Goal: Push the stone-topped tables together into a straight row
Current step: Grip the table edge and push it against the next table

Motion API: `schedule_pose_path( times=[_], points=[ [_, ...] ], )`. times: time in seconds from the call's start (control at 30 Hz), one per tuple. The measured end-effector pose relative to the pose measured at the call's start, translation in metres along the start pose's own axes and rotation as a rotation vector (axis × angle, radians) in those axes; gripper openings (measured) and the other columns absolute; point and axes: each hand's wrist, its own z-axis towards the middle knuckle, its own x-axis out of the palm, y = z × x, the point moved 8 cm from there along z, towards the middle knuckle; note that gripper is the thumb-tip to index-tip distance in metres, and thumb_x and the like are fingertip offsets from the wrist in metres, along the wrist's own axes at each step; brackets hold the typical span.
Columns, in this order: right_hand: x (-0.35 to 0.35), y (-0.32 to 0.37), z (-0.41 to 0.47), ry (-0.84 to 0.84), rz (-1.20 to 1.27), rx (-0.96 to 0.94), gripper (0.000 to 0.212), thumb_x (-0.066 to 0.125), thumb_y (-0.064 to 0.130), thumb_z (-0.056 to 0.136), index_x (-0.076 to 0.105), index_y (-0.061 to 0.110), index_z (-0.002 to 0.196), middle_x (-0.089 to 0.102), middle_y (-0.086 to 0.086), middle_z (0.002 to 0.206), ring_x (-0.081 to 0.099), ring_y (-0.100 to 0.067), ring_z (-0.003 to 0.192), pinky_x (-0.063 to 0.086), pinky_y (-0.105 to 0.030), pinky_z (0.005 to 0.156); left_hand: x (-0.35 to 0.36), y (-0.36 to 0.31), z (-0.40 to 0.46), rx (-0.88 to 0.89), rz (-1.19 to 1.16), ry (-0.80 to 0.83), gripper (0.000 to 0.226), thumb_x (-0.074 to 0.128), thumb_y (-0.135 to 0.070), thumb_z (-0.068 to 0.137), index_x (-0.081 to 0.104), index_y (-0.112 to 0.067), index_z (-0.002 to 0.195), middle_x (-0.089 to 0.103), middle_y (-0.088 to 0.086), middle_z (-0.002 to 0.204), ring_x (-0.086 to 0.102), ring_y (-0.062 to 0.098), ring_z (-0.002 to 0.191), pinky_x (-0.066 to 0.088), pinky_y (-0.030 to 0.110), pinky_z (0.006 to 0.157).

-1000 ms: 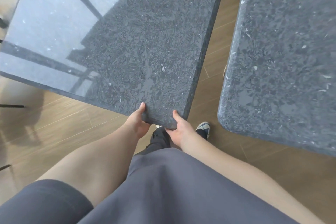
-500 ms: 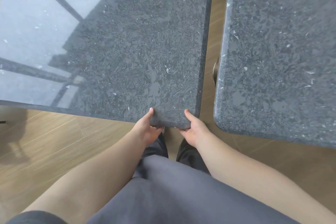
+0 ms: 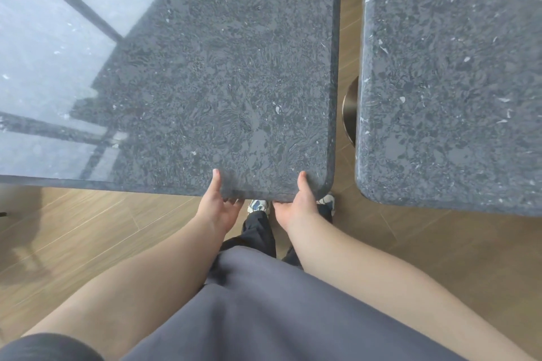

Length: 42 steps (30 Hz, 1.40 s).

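Closing step, by my judgement. Left hand (image 3: 218, 208) and right hand (image 3: 296, 208), each grip clamped on left bench (image 3: 205, 82) near edge. Right bench (image 3: 454, 82) at 3 o'clock, apart. Next: shove toward 3 o'clock, edges parallel.

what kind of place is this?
Probably a cafe or restaurant dining area, not certain: two matching stone-topped tables, left table and right table, a round metal pedestal base, wood-look floor.
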Motion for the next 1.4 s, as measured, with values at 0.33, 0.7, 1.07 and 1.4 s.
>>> schedule_pose_path(
  times=[0.33, 0.7, 1.07, 1.4],
  points=[
    [0.000, 0.011, -0.007, 0.019, -0.005, 0.039, 0.054, 0.078, 0.031, 0.086, 0.056, 0.008, 0.129, 0.068, -0.015, 0.123, 0.065, -0.033, 0.112, 0.047, -0.055, 0.105, -0.002, -0.010, 0.006, -0.020, -0.001, -0.116, 0.048, 0.070, -0.037, 0.093, 0.059, -0.008, 0.130, 0.069, 0.015, 0.125, 0.068, 0.031, 0.111, 0.056, 0.049, 0.087],
    [0.000, 0.037, -0.010, 0.041, -0.073, 0.108, 0.063, 0.078, 0.034, 0.086, 0.052, 0.007, 0.137, 0.065, -0.014, 0.127, 0.063, -0.033, 0.117, 0.047, -0.052, 0.107, 0.016, 0.005, -0.001, 0.009, -0.013, -0.174, 0.047, 0.070, -0.036, 0.093, 0.058, -0.010, 0.131, 0.068, 0.013, 0.125, 0.067, 0.031, 0.113, 0.051, 0.048, 0.102],
    [0.005, 0.083, -0.001, 0.051, -0.116, 0.115, 0.065, 0.075, 0.036, 0.088, 0.049, 0.006, 0.140, 0.062, -0.018, 0.133, 0.061, -0.036, 0.121, 0.045, -0.056, 0.108, 0.052, 0.035, -0.007, -0.005, -0.040, -0.165, 0.032, 0.068, -0.037, 0.095, 0.064, -0.012, 0.116, 0.071, 0.015, 0.112, 0.072, 0.033, 0.096, 0.057, 0.050, 0.066],
    [-0.011, 0.122, -0.017, 0.031, -0.519, 0.224, 0.053, 0.061, 0.024, 0.100, 0.043, -0.002, 0.143, 0.050, -0.029, 0.142, 0.050, -0.035, 0.134, 0.041, -0.041, 0.112, 0.058, 0.042, -0.027, -0.026, 0.105, -0.200, 0.050, 0.057, -0.032, 0.102, 0.043, -0.007, 0.143, 0.052, 0.018, 0.147, 0.061, 0.033, 0.121, 0.051, 0.046, 0.099]
  ],
)
